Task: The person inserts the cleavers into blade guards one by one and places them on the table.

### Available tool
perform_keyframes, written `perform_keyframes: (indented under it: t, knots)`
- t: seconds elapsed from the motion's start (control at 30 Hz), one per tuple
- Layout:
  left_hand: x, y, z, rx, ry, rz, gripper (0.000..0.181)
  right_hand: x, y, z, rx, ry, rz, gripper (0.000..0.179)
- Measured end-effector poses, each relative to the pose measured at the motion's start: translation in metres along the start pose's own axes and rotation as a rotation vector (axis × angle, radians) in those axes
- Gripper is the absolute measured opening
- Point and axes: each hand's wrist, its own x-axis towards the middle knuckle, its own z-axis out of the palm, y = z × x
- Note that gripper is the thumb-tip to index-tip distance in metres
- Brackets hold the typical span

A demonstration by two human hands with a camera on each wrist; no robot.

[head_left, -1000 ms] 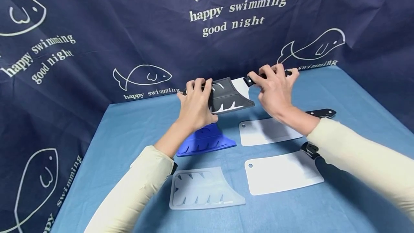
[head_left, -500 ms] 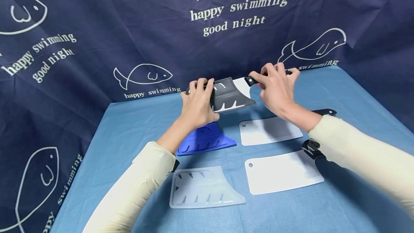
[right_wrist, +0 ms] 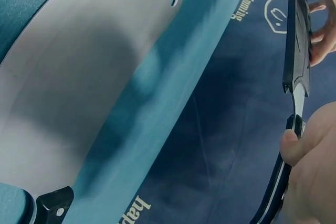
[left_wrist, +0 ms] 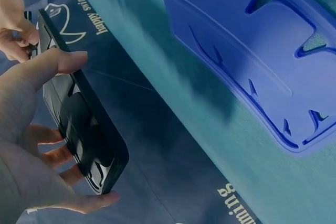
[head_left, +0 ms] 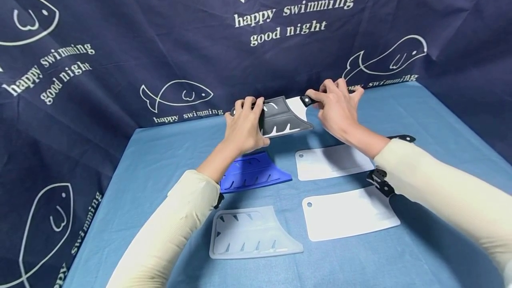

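Note:
In the head view, a cleaver (head_left: pixel 296 106) is held level above the table's far part, most of its blade inside a black blade cover (head_left: pixel 282 121). A strip of bare blade shows between cover and handle. My left hand (head_left: pixel 244 126) grips the cover's left end; in the left wrist view the thumb lies on one edge of the black cover (left_wrist: pixel 86 124), fingers on the opposite side. My right hand (head_left: pixel 338 108) holds the cleaver's black handle (right_wrist: pixel 277 182), its thumb near the blade end in the right wrist view. The palm hides part of the handle.
A blue blade cover (head_left: pixel 256 173) and a translucent one (head_left: pixel 256 234) lie on the blue cloth (head_left: pixel 160 177). Right of them lie two bare cleavers, an upper one (head_left: pixel 332 163) and a lower one (head_left: pixel 350 214). A dark printed curtain (head_left: pixel 180 34) hangs behind.
Both hands stay almost in place, with the cleaver and cover shifting only slightly. The handle's rear end, visible behind the right fingers earlier, is now hidden.

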Motion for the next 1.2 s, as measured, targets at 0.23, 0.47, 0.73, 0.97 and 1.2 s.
perform_keyframes:
  t: [0.23, 0.47, 0.73, 0.97, 1.2]
  knots:
    - [0.008, -0.003, 0.007, 0.0, -0.042, -0.012, 0.105, 0.004, 0.006, 0.007, -0.004, -0.064, 0.038, 0.058]
    - [0.014, -0.009, 0.017, -0.034, -0.134, -0.022, 0.106, 0.009, 0.009, 0.015, -0.002, -0.161, 0.08, 0.059]
    - [0.019, -0.02, 0.029, -0.076, -0.228, -0.007, 0.106, 0.013, 0.009, 0.025, -0.002, -0.26, 0.144, 0.047]
    - [0.022, -0.023, 0.036, -0.102, -0.327, -0.02, 0.106, 0.016, 0.012, 0.034, 0.007, -0.374, 0.173, 0.038]
    - [0.024, -0.021, 0.043, -0.107, -0.394, -0.036, 0.105, 0.019, 0.015, 0.04, 0.007, -0.469, 0.207, 0.04]
